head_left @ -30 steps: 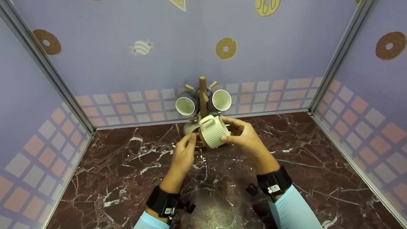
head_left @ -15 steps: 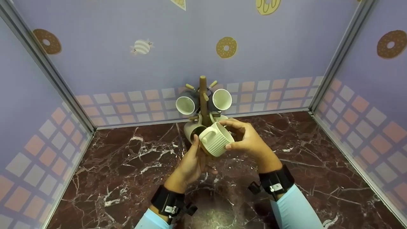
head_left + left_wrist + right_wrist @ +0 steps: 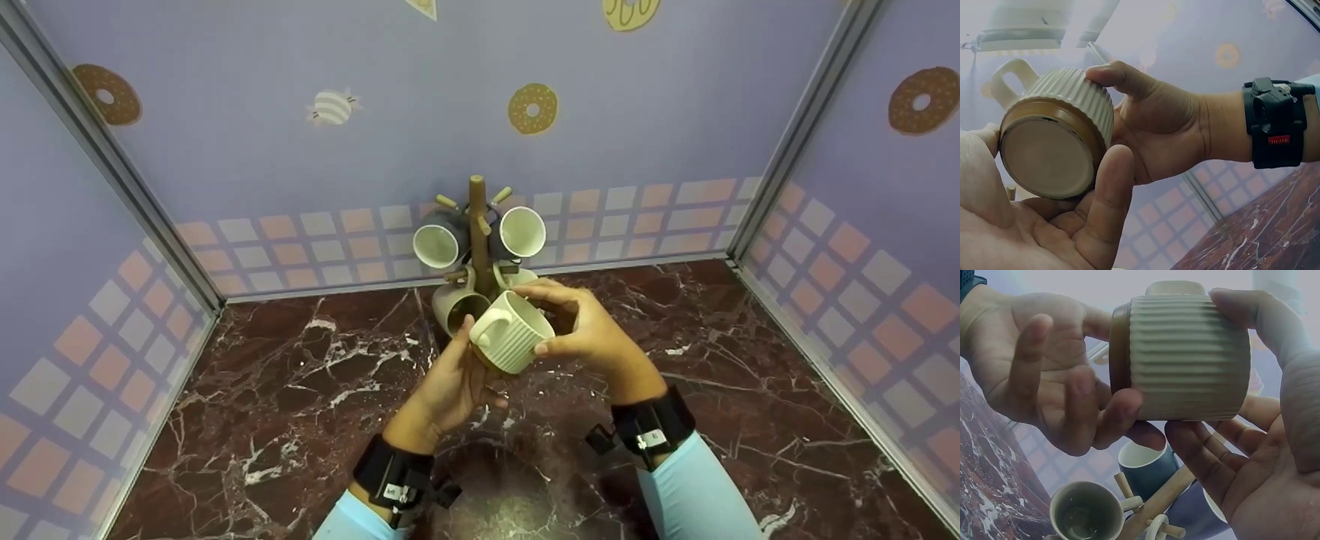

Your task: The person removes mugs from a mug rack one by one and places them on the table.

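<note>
Right hand (image 3: 589,334) holds a ribbed mug (image 3: 515,339) — tilted.

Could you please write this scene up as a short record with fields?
In hand: cream ribbed mug, tilted, opening toward the person's right
Left hand: pinches the mug's brown base
Right hand: holds the mug near its rim
Stand: wooden mug tree
Upper mugs: left dark mug and right dark mug, pale inside
Lower mugs: beige mug at left; pale mug at right, mostly hidden
Surface: dark red marbled tabletop
</note>
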Action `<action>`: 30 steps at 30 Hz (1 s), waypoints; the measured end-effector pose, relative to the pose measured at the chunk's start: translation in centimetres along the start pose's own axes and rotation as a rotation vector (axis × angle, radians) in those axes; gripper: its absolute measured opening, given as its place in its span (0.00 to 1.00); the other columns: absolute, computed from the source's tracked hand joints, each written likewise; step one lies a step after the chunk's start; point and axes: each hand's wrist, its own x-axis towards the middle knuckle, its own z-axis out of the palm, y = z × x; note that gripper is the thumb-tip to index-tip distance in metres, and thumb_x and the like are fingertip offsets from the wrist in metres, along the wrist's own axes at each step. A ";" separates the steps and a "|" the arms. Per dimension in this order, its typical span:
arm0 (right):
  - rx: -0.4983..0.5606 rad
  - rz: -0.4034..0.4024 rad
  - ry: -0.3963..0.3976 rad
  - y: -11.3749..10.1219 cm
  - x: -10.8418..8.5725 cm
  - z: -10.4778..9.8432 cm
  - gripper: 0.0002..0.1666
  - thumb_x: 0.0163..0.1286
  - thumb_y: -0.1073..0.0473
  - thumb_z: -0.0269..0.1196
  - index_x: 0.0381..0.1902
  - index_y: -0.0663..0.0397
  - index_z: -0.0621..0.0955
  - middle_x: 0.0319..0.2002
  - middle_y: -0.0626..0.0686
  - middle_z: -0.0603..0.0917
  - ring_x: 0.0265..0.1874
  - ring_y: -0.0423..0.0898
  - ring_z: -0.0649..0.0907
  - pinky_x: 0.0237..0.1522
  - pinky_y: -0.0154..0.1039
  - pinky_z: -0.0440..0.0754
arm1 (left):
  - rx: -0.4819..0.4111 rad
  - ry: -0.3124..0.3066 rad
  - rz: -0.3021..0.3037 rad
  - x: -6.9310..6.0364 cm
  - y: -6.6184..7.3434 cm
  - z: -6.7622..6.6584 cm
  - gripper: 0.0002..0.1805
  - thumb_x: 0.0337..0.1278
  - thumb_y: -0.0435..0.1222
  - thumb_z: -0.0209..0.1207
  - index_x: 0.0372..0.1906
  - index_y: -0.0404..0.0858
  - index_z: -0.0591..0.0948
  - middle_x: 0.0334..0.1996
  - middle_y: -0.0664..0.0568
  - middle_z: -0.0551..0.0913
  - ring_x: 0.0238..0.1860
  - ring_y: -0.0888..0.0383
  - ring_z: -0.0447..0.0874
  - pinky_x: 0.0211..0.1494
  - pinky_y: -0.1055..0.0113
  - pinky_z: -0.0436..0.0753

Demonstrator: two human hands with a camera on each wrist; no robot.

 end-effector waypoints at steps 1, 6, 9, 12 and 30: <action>-0.004 -0.004 -0.001 0.0 0.0 0.0 0.60 0.55 0.42 0.89 0.77 0.67 0.80 0.74 0.56 0.82 0.66 0.51 0.87 0.70 0.44 0.91 | -0.006 -0.001 0.001 0.0 0.1 0.0 0.48 0.87 0.71 0.33 0.89 0.39 0.62 0.53 0.51 0.93 0.43 0.58 0.95 0.37 0.68 0.95; -0.005 -0.027 -0.007 -0.2 0.1 0.0 0.60 0.57 0.45 0.88 0.77 0.73 0.77 0.72 0.54 0.83 0.66 0.49 0.87 0.71 0.42 0.90 | -0.049 -0.043 0.007 -0.2 0.3 -0.2 0.46 0.89 0.69 0.36 0.88 0.38 0.61 0.54 0.49 0.93 0.46 0.57 0.97 0.41 0.68 0.96; -0.003 -0.028 -0.001 -0.4 0.2 0.0 0.60 0.59 0.44 0.88 0.78 0.75 0.76 0.71 0.52 0.86 0.64 0.47 0.89 0.69 0.40 0.90 | -0.083 -0.071 0.029 -0.4 0.5 -0.3 0.44 0.89 0.68 0.41 0.85 0.38 0.66 0.55 0.48 0.94 0.46 0.56 0.98 0.42 0.68 0.97; 0.018 -0.027 0.008 -0.6 0.2 0.0 0.64 0.61 0.40 0.88 0.79 0.76 0.73 0.72 0.48 0.88 0.65 0.45 0.90 0.69 0.39 0.90 | -0.093 -0.095 0.065 -0.5 0.7 -0.4 0.43 0.87 0.68 0.49 0.82 0.38 0.70 0.55 0.48 0.95 0.47 0.55 0.99 0.44 0.67 0.97; -0.048 0.013 0.091 -1.4 -0.5 -0.5 0.33 0.64 0.31 0.81 0.56 0.47 0.94 0.49 0.44 0.97 0.43 0.36 0.93 0.44 0.29 0.93 | 0.005 -0.066 0.191 -1.3 1.4 0.2 0.49 0.56 0.43 0.86 0.76 0.26 0.75 0.58 0.46 0.90 0.53 0.53 0.95 0.56 0.62 0.97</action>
